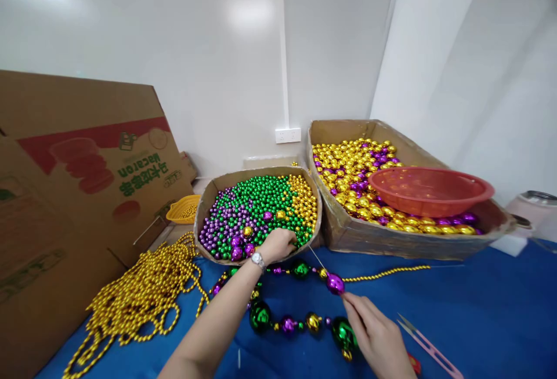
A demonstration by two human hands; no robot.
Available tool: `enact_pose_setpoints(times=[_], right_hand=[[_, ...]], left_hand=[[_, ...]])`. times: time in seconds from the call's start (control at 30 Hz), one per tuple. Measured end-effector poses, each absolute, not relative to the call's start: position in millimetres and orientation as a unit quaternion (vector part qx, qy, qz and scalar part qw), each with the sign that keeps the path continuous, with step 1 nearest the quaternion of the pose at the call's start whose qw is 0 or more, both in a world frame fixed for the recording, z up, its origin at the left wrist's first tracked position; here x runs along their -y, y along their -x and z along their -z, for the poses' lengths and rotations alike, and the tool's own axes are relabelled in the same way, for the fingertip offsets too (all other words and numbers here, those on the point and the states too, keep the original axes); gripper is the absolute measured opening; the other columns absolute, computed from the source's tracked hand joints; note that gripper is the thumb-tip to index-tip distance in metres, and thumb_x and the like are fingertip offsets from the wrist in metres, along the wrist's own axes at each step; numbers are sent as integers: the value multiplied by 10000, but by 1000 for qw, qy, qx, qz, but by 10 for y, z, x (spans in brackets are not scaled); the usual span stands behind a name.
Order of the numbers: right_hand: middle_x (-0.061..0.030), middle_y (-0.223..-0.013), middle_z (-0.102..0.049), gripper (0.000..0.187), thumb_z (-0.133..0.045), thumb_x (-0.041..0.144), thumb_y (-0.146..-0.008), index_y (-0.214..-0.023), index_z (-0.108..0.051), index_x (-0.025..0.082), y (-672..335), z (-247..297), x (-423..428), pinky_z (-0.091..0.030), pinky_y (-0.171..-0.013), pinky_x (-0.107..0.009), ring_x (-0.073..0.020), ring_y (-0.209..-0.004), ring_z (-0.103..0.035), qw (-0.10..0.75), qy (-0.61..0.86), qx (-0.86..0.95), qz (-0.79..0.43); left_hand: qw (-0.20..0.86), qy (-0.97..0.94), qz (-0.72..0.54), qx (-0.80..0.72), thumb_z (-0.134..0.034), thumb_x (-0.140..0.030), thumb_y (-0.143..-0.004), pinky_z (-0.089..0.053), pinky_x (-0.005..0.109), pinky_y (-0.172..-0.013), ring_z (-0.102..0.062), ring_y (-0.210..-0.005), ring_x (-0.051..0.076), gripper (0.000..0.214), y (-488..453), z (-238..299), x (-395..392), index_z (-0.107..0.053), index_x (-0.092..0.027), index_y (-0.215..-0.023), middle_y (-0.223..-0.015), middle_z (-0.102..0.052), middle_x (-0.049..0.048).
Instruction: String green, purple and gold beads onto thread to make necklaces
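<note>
My left hand [281,244], with a watch at the wrist, dips its curled fingers into the front of a cardboard box [256,172] of small green, purple and gold beads [265,190]. Its fingertips are partly hidden, so I cannot make out what they pinch. Over the table, my right hand [369,329] is closed at the lower end of a shiny purple bead [335,283]. A thin needle [317,257] sticks up from beside that bead toward the box. Around both hands curves a strand of large and small beads [260,316] on the blue cloth.
At the right stands a bigger box [361,238] of gold and purple beads, with a red basket [430,191] on top. Gold bead strings [148,289] are heaped at left beside a large carton [87,193]. Pink-handled tweezers [430,345] lie at the lower right.
</note>
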State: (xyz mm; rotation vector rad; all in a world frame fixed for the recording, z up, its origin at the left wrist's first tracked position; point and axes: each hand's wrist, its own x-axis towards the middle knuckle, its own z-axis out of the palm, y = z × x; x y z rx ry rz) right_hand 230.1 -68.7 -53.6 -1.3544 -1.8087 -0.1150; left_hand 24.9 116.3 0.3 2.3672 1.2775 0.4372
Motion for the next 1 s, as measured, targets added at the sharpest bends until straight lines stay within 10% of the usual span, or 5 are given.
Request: enact_pose_setpoints(times=[0.2,0.4,0.6,1.0], right_hand=[[-54,-861,-700,256,-393,295,-947,-1027,-618,202,-2272,582,673,-529,-636,-240,-167,-740,-685,425,540,726,39],[-52,-860,-712,282,-387,314,-946,-992,-642,206,-2239,589,682,-538,-661,-257,-182,-758,-692,424,537,727,57],[-50,-849,-711,278,-378,299,-950,-1009,-631,199,-2196,482,694,-531,-644,-259,-181,-751,-689,423,526,735,63],[-50,-836,-698,297,-370,318,-952,-999,-640,203,-2210,506,699,-521,-619,-245,-164,-705,-672,418,529,737,53]], left_hand=[[286,-813,-211,-462,-642,-121,-624,-446,342,-815,-630,-840,256,97,-277,39,-1145,-670,-197,-678,-711,-672,53],[428,-719,-328,-438,-417,-344,-884,-503,278,-653,-642,-777,175,322,-182,-53,-872,-558,-147,-1098,-920,-657,93],[750,-405,-436,-288,-691,-263,-747,-493,229,-615,-625,-667,123,227,-189,-81,-593,-600,-154,-924,-792,-644,46],[766,-366,-441,-290,-729,-284,-722,-493,239,-591,-628,-657,133,260,-266,-76,-476,-620,-138,-908,-748,-654,44]])
